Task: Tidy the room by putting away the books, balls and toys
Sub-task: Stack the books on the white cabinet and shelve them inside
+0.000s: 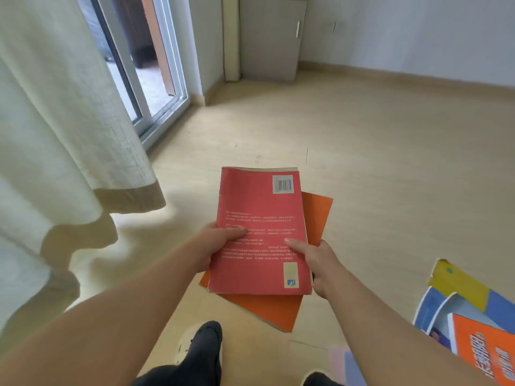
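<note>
**Two books held over the floor**

Wood floor (362,162) fills the view; pale curtain (55,121) at left, grey cabinet (270,37) in far corner. Pile of books (468,310) lies on floor, lower right. Held mid-air: red book (259,213), back cover up, skewed atop orange book (267,310). L hand (214,246) & R hand (320,263) each grip a side edge, thumb on red cover, other fingers hidden below.

Pale wood floor (362,151), cream curtain (55,121), grey cabinet (270,37).
</note>
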A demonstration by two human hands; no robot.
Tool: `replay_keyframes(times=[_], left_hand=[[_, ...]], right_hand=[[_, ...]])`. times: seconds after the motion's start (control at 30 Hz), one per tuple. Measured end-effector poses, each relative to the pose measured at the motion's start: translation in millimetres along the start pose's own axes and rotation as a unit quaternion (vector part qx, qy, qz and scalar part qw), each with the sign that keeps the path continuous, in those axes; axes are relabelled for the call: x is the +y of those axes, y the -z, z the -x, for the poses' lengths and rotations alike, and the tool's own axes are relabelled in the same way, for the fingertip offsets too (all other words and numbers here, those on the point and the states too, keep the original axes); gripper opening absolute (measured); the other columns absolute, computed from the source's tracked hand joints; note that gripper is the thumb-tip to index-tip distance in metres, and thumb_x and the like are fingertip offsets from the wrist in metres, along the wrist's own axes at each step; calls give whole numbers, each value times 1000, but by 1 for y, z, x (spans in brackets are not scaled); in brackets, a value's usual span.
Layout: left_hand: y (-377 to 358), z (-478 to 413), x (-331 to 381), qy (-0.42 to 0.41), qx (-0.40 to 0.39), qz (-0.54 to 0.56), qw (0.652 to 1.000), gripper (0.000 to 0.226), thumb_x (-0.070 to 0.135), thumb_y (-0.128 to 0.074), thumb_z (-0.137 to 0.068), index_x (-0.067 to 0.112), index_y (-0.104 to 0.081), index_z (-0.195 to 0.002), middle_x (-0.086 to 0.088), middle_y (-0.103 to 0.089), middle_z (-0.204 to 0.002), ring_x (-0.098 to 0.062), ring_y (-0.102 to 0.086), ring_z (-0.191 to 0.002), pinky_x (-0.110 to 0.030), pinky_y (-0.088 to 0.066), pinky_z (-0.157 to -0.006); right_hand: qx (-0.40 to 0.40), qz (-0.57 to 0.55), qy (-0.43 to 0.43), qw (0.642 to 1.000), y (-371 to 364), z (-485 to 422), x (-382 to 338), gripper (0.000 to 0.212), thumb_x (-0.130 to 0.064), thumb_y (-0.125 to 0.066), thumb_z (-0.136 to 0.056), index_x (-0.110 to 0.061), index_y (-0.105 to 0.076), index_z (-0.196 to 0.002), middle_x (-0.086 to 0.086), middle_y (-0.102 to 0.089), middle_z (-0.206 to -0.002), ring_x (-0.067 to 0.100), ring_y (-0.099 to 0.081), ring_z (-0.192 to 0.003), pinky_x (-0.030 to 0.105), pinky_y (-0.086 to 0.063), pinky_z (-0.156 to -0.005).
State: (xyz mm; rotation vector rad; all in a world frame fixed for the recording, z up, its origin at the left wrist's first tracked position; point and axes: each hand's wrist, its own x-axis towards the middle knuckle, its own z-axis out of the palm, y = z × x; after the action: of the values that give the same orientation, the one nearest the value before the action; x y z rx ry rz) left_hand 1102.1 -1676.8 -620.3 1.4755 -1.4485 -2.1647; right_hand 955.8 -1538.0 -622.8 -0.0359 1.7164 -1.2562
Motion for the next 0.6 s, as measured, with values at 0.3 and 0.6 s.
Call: replay_keyframes(times=[0.3, 0.6], left_hand=[[49, 189, 83, -216, 59, -107, 969, 45, -11, -72, -67, 10, -65, -106, -5, -72, -90, -25, -65, -90, -43, -48, -91], [88, 310, 83, -304, 185, -118, 927, 33, -15, -68, -70, 16, -62, -81, 7, -60, -72, -10, -54, -70, -23, -45, -65]], right_hand=[[-53, 48, 245, 967, -34, 154, -66, 53, -13, -80, -71, -23, -54, -116, -5, -67, -102, 16, -65, -86, 30, -51, -67], [-116, 82, 326, 935, -83, 232, -75, 39, 5, -75, -70, -12, -58, -102, 10, -69, -95, 19, -65, -66, 32, -54, -55]])
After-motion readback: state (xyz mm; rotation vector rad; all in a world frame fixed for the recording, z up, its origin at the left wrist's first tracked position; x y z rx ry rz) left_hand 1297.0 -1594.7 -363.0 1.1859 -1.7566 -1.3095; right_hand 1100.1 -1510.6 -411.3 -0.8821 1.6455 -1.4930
